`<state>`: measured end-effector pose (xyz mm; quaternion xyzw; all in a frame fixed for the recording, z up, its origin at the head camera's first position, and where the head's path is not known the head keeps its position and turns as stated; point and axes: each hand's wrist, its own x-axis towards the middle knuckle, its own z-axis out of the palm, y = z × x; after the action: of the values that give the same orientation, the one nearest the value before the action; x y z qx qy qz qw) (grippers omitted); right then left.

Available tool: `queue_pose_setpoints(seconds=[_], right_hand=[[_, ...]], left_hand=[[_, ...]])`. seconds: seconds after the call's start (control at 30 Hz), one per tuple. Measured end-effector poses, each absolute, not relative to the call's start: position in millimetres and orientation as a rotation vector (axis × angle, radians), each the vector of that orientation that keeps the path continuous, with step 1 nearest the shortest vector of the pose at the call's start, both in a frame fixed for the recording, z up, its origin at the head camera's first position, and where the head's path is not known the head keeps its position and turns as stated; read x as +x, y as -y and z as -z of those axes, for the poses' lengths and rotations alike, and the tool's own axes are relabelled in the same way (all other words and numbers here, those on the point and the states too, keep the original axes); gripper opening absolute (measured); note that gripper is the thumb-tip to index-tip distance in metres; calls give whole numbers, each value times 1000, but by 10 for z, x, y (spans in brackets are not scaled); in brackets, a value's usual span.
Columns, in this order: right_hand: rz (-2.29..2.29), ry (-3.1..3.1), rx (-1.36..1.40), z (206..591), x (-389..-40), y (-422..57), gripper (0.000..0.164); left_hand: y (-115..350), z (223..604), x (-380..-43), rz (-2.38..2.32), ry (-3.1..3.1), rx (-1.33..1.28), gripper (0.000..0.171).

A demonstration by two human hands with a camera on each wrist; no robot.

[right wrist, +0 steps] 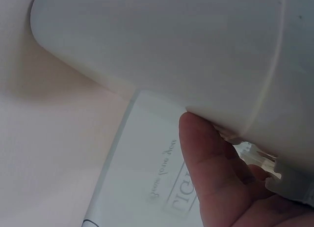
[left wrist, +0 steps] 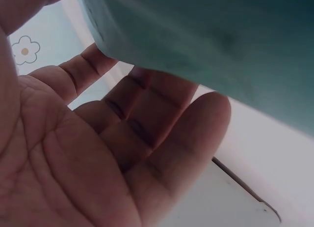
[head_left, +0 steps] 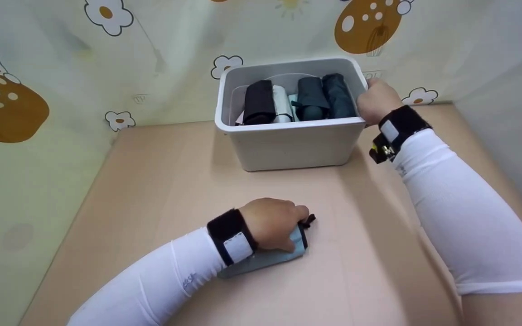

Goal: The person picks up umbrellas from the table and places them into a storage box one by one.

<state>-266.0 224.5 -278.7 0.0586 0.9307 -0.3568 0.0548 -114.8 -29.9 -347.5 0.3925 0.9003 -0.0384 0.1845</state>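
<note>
Low in the middle of the head view, my left hand [head_left: 271,224] grips a light blue fabric bundle [head_left: 263,260] with black trim and a short black cord [head_left: 310,219] at its far end. In the left wrist view, curled fingers [left wrist: 181,138] reach up to the bundle's blue-green surface [left wrist: 196,45]. Farther back is a light grey plastic bin [head_left: 295,147]. My right hand [head_left: 379,102] holds its right end by the rim. The right wrist view shows the thumb [right wrist: 201,153] against the bin's outer wall [right wrist: 162,45], beside a cut-out handle.
Inside the bin stand rolled fabric bundles: a black one [head_left: 259,102], a white one [head_left: 282,103] and two dark green ones [head_left: 313,93]. Behind the beige table [head_left: 161,181] hangs a patterned cloth [head_left: 170,59]. A pale wall [head_left: 505,90] borders the right side.
</note>
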Motion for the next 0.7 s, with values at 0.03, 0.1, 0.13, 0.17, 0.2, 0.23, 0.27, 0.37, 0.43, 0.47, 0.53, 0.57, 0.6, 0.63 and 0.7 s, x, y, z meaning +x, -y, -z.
queue_pose_setpoints(seconds=[0.03,0.1,0.13,0.17,0.2,0.23,0.27,0.37,0.43,0.47,0.53,0.57,0.6,0.63,0.7], right_hand=[[1087,-2827,174,2786,-2660,-2246,55],[1098,-2823,168,2786,-2662,-2248,55],[1103,-2821,166,2788,-2666,-2251,55],[1103,-2821,165,2791,-2670,-2254,56],[1091,-2832,159,2794,-2672,-2257,56],[1085,-2839,155,2796,-2674,-2258,56],[1080,-2843,151,2798,-2676,-2260,56],[1070,-2857,140,2808,-2684,-2267,56],[1074,-2855,138,2811,-2686,-2269,56],[1079,-2851,141,2812,-2686,-2269,56],[1092,-2836,152,2809,-2684,-2268,57],[1098,-2829,157,2806,-2684,-2267,57],[1102,-2824,162,2801,-2682,-2266,57],[1108,-2818,168,2797,-2681,-2265,57],[1111,-2807,177,2789,-2677,-2261,56]], left_hand=[[297,3475,-1148,104,-2535,1102,47],[295,3474,-1149,96,-2531,1091,47],[294,3473,-1148,93,-2530,1092,46],[294,3473,-1147,91,-2529,1092,46],[295,3470,-1146,95,-2528,1100,46],[298,3469,-1143,99,-2529,1110,46],[301,3466,-1141,102,-2528,1120,46],[308,3463,-1136,119,-2528,1160,47],[308,3460,-1132,130,-2526,1186,47],[308,3460,-1131,136,-2525,1195,46],[307,3458,-1127,147,-2524,1211,44],[306,3455,-1125,148,-2525,1213,42],[305,3452,-1122,145,-2525,1212,41],[306,3446,-1118,140,-2525,1210,40],[307,3430,-1109,118,-2524,1195,39]])
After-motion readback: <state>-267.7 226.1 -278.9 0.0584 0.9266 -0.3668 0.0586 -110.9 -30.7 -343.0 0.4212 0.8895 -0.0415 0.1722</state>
